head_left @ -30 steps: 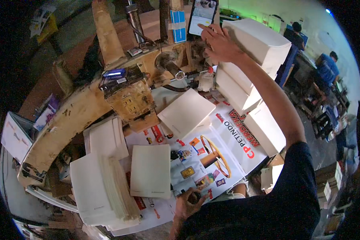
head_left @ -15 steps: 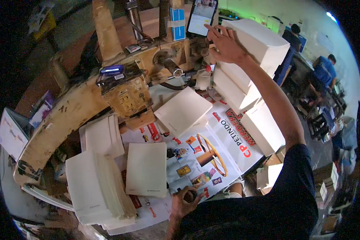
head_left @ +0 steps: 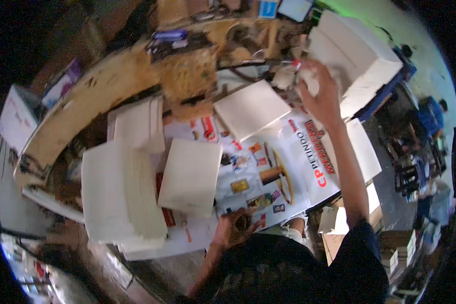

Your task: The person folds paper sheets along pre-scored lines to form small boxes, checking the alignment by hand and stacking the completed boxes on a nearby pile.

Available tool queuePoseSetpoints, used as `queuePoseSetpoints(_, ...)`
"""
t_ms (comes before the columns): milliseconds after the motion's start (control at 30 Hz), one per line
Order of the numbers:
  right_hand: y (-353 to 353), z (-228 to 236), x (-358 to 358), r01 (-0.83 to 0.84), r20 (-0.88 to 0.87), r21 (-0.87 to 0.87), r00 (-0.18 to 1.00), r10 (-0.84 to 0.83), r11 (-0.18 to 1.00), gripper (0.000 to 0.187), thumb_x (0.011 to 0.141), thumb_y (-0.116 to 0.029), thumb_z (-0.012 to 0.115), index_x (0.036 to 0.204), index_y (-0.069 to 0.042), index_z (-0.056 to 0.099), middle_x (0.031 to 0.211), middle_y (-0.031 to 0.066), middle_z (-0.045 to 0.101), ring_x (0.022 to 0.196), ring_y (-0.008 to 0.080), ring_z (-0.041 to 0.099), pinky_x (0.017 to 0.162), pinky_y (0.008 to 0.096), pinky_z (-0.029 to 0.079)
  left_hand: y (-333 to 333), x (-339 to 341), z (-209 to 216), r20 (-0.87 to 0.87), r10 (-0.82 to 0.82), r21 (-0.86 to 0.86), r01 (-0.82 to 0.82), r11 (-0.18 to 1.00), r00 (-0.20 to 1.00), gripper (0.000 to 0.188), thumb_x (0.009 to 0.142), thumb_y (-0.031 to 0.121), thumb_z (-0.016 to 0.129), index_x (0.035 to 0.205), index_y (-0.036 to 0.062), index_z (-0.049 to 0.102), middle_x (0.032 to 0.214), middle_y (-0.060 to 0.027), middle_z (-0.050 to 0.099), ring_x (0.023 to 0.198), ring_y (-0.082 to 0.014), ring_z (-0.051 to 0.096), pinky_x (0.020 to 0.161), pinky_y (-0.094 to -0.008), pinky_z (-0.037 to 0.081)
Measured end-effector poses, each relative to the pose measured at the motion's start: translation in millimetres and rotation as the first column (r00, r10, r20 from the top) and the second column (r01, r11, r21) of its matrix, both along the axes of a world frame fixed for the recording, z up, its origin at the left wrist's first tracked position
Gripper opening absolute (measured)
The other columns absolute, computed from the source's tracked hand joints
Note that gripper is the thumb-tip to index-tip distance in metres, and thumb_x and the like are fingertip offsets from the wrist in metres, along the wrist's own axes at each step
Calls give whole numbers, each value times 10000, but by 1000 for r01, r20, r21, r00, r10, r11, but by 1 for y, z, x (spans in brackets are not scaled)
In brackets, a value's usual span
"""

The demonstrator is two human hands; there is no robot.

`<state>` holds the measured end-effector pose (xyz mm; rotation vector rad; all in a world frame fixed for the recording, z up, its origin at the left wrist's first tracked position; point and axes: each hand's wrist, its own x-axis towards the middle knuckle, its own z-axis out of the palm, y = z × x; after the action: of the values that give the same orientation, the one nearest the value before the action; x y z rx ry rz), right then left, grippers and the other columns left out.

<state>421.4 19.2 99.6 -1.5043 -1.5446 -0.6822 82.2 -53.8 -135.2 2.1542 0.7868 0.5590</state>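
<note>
My left hand rests on the printed sheet near the lower edge of the work surface. Its fingers are curled around a small dark round thing that I cannot make out. A pale blank booklet lies just beyond it. My right hand is raised over the right side, smeared by motion. A whitish patch shows between its thumb and fingers; whether it holds anything is unclear. Close by are a small whitish bag or pot with a red spot above it and a tall stack of white booklets.
A thick stack of booklets stands at left, with a smaller pile behind. Another booklet lies tilted mid-surface. A curved wooden beam and wooden block line the far side. A person in blue is farther right.
My right hand has left the phone screen and come down toward the whitish bag. The view has tilted downward, leaving only the phone's lower part showing. My left hand keeps its curled grip.
</note>
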Motion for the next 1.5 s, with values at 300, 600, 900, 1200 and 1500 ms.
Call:
queuePoseSetpoints(300,-53,-185,-110,-521,-514,-547,827,229,655,250,801,-121,657,1041,-58,633,989,128,664,943,322,629,959,462,444,111,-21,74,320,583,544,-649,532,747,287,869,215,679,981,-38,601,856,-224,652,810,-389,653,765,-476,514)
queuePoseSetpoints(600,-75,-187,-153,-352,-306,-460,925,226,815,253,852,-161,620,1053,-6,622,1137,177,580,1117,385,508,1023,495,395,185,-82,57,-440,538,308,-442,843,719,643,612,444,843,951,-80,686,1003,-297,669,940,-403,669,818,-458,544)
queuePoseSetpoints(900,-108,-83,-172,-192,-157,-261,975,155,946,457,747,-126,724,1172,-53,575,1284,139,565,1247,301,499,1051,451,377,88,-29,172,-236,418,635,-186,750,877,402,753,237,767,1119,108,661,1152,-119,633,1027,-330,603,871,-473,474)
queuePoseSetpoints(1200,-185,-47,-126,-237,-277,-646,958,67,725,332,856,-209,611,1154,-64,622,991,147,688,765,367,692,683,449,567,17,29,254,-171,16,827,135,546,985,415,780,230,746,1177,135,666,1230,-101,579,1140,-265,573,966,-374,458)
queuePoseSetpoints(1500,-217,-233,45,-208,-798,-402,556,-231,891,498,882,-227,737,1282,-26,519,1045,86,636,949,182,619,807,291,520,162,-67,17,660,624,-658,-78,749,418,546,955,308,526,1415,37,414,1401,-132,502,1272,-254,486,1021,-373,415)
